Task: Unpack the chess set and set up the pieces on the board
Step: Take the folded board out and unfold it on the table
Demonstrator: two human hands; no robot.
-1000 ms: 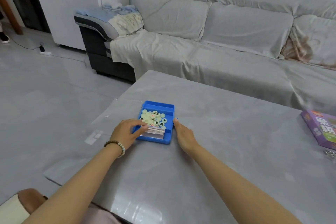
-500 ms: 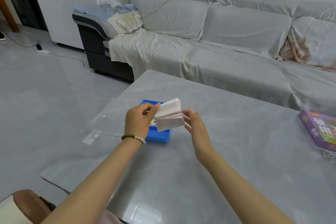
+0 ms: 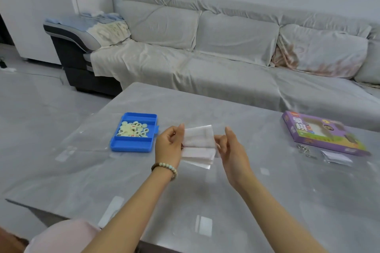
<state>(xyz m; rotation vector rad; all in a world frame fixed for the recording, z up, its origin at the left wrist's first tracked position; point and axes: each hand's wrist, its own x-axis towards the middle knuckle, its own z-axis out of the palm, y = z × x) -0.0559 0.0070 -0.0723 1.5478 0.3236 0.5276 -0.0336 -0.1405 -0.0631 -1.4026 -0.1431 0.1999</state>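
Paper board (image 3: 198, 141), folded into several thin layers, hangs in the air just above the counter (image 3: 205, 201), between the two hands. The left hand (image 3: 168, 146) grips its left edge with thumb and curled fingers. The right hand (image 3: 232, 150) appears to pinch the right edge with thumb and bent fingers, its forefinger raised.

I judge the paper board very light, limp and easy to tear at the creases, so it should be taken by opposite outer edges, drawn apart gently and laid flat.

To its left the blue tray (image 3: 131, 146) sits on the counter holding the round white chess pieces (image 3: 133, 129) heaped in its middle compartment. Well to the right lies the purple box (image 3: 320, 133), with a small clear bag (image 3: 335, 157) beside it.
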